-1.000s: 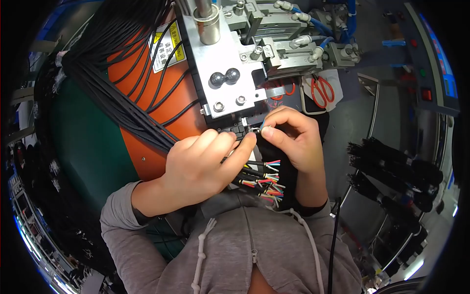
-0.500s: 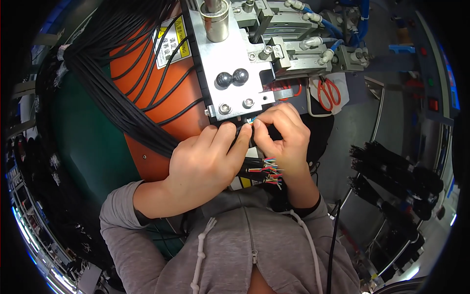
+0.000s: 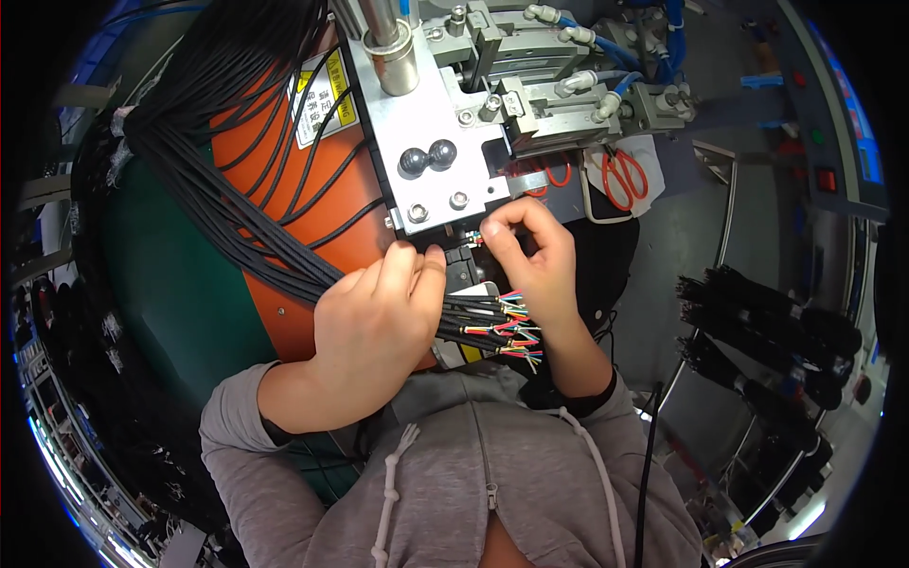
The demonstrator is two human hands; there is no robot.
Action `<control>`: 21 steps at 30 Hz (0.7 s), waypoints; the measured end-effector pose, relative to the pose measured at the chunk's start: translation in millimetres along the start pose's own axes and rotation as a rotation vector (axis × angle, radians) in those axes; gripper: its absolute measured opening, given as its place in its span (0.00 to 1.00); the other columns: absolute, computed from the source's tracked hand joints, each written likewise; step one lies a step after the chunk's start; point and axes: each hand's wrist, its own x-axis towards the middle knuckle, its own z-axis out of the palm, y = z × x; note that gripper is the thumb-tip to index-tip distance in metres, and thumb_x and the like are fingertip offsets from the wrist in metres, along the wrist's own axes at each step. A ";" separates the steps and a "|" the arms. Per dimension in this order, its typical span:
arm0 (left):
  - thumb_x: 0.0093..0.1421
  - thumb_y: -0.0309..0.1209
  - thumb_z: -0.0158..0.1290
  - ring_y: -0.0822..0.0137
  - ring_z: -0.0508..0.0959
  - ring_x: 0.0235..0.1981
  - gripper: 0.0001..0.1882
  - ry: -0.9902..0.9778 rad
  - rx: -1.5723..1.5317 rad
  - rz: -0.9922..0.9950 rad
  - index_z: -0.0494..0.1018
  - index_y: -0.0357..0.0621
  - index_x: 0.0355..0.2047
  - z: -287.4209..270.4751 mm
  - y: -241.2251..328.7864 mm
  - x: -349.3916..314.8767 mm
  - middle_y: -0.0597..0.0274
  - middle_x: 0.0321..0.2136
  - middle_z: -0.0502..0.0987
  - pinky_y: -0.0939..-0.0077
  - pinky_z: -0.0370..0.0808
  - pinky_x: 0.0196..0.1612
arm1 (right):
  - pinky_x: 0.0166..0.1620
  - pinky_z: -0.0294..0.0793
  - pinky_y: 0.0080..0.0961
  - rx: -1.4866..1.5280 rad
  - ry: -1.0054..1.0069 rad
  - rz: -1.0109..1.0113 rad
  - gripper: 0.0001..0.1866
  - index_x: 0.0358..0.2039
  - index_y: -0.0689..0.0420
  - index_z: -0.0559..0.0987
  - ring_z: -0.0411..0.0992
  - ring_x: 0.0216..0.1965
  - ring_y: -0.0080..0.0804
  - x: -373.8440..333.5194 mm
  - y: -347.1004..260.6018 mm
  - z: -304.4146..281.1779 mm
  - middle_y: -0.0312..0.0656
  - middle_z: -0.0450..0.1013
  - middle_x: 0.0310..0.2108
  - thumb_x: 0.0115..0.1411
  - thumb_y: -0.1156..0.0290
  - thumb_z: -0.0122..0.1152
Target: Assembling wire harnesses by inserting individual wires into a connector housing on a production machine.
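My left hand (image 3: 383, 303) is closed, its curled fingertips at the front edge of a metal machine block (image 3: 436, 185). Whatever those fingers hold is hidden. Below this edge, short coloured wire ends (image 3: 475, 239) stick out to the right, beside a small black fixture (image 3: 461, 269). My right hand (image 3: 542, 256) has thumb and forefinger pinched together at these wire tips; I cannot make out whether a wire is between them. Under my left hand runs a group of black cables, their stripped ends (image 3: 511, 327) fanning out in red, green, white, blue and yellow wires.
A thick bundle of black cables (image 3: 237, 213) crosses the orange machine surface (image 3: 275, 317) at left. Pneumatic cylinders (image 3: 559, 123) with blue tubes extend to the upper right. Red-handled scissors (image 3: 625, 180) lie behind my right hand. More black cable bundles (image 3: 757, 322) hang on a rack at right.
My left hand has drawn back left and down from the wire ends, exposing them and the black fixture. My right hand has shifted slightly left. The whole view has shifted a little.
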 end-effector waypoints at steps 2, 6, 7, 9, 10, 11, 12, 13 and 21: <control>0.46 0.28 0.54 0.75 0.72 0.23 0.14 -0.001 0.048 -0.031 0.76 0.42 0.37 0.6 2.6 -2.4 0.69 0.25 0.68 0.81 0.66 0.24 | 0.35 0.68 0.19 -0.001 -0.066 -0.168 0.03 0.27 0.64 0.76 0.69 0.28 0.24 3.2 -2.7 -9.4 0.37 0.72 0.24 0.51 0.80 0.62; 0.47 0.28 0.53 0.75 0.72 0.23 0.14 -0.010 -0.016 0.022 0.76 0.41 0.37 0.0 -3.2 -0.3 0.68 0.26 0.69 0.81 0.66 0.25 | 0.35 0.70 0.23 0.041 -0.256 -0.549 0.06 0.28 0.64 0.79 0.72 0.29 0.30 11.2 -4.4 -22.7 0.41 0.75 0.26 0.47 0.82 0.64; 0.48 0.28 0.53 0.75 0.72 0.23 0.15 -0.015 -0.061 0.056 0.76 0.40 0.37 -0.8 -4.7 2.4 0.68 0.27 0.70 0.81 0.66 0.25 | 0.35 0.71 0.24 0.088 -0.314 -0.599 0.07 0.28 0.64 0.79 0.73 0.29 0.32 12.8 -4.0 -25.2 0.42 0.75 0.26 0.46 0.83 0.65; 0.47 0.30 0.55 0.73 0.73 0.23 0.16 0.120 -0.108 0.131 0.77 0.41 0.38 -2.6 -8.4 10.0 0.66 0.27 0.71 0.81 0.66 0.24 | 0.35 0.72 0.25 0.130 -0.367 -0.650 0.08 0.28 0.64 0.80 0.73 0.28 0.33 12.0 -5.1 -28.7 0.43 0.76 0.27 0.44 0.84 0.66; 0.47 0.31 0.57 0.71 0.73 0.22 0.17 0.253 -0.153 0.197 0.77 0.41 0.39 -4.5 -10.2 15.0 0.64 0.27 0.72 0.81 0.66 0.24 | 0.35 0.72 0.26 0.130 -0.314 -0.600 0.09 0.28 0.64 0.80 0.73 0.28 0.33 9.6 -7.2 -29.7 0.43 0.76 0.27 0.44 0.84 0.66; 0.46 0.32 0.59 0.69 0.74 0.22 0.18 0.384 -0.195 0.261 0.78 0.41 0.39 -5.5 -11.6 17.1 0.63 0.28 0.74 0.81 0.67 0.23 | 0.35 0.72 0.26 0.133 -0.263 -0.550 0.09 0.28 0.65 0.80 0.73 0.28 0.33 7.0 -9.7 -29.3 0.43 0.76 0.26 0.44 0.84 0.66; 0.46 0.32 0.59 0.69 0.74 0.22 0.18 0.384 -0.196 0.264 0.78 0.41 0.39 -5.2 -12.5 16.4 0.63 0.28 0.74 0.81 0.67 0.23 | 0.35 0.72 0.26 0.138 -0.214 -0.500 0.09 0.28 0.65 0.80 0.73 0.28 0.33 4.6 -12.4 -28.6 0.43 0.76 0.26 0.44 0.85 0.66; 0.47 0.32 0.58 0.70 0.74 0.22 0.17 0.327 -0.247 0.256 0.77 0.40 0.39 -4.4 -13.2 13.5 0.63 0.28 0.74 0.81 0.67 0.23 | 0.35 0.72 0.26 0.137 -0.213 -0.499 0.09 0.28 0.65 0.80 0.73 0.28 0.33 1.4 -16.5 -26.8 0.43 0.76 0.26 0.44 0.85 0.66; 0.49 0.31 0.58 0.71 0.73 0.19 0.14 0.385 -0.315 0.178 0.76 0.37 0.36 3.8 -11.2 7.3 0.63 0.24 0.73 0.81 0.65 0.17 | 0.34 0.72 0.24 0.399 0.083 -0.374 0.09 0.29 0.62 0.80 0.73 0.29 0.33 -4.3 -35.3 3.3 0.43 0.76 0.28 0.45 0.81 0.70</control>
